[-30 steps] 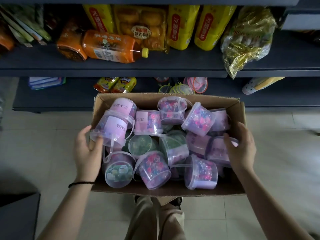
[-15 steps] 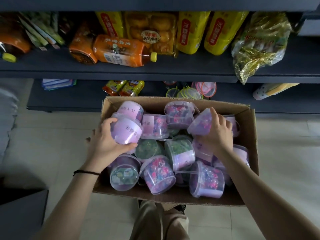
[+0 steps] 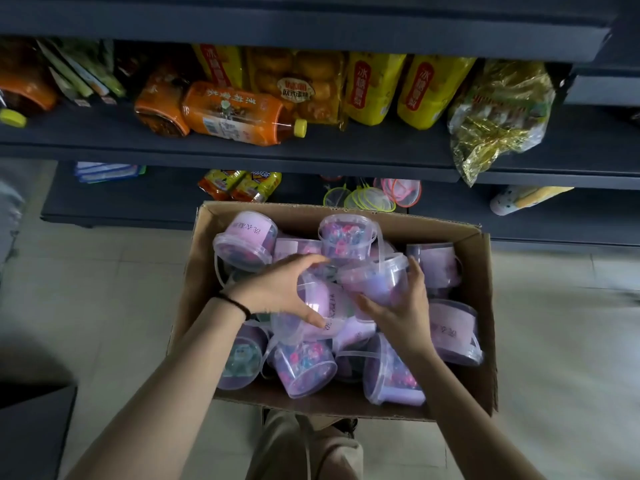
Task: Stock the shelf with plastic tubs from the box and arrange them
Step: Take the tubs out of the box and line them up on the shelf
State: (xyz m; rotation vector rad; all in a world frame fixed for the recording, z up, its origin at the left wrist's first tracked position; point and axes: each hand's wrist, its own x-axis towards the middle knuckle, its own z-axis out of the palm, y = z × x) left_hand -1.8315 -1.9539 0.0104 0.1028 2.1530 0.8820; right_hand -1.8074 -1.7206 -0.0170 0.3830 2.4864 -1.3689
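Observation:
An open cardboard box [image 3: 481, 306] on the floor holds several clear plastic tubs with pink labels and coloured contents. My left hand [image 3: 280, 289] grips one tub [image 3: 322, 306] lying on its side in the box's middle. My right hand [image 3: 401, 306] holds another tub [image 3: 377, 282] just to its right, fingers curled round its wall. Both tubs are raised slightly above the pile and nearly touch. Other tubs lie around them, such as one at the back left [image 3: 246, 237] and one at the front [image 3: 304, 368].
A dark shelf [image 3: 311, 154] above the box carries orange drink bottles [image 3: 239, 114], yellow packs [image 3: 374, 88] and a gold foil bag [image 3: 498, 112]. The lower shelf [image 3: 138, 202] behind the box has snack packets [image 3: 239, 185] and ring-lidded tubs [image 3: 374, 197]. Pale tiled floor surrounds the box.
Both hands moved from the box's sides into it, each took hold of a tub, and brought the two tubs together at the middle.

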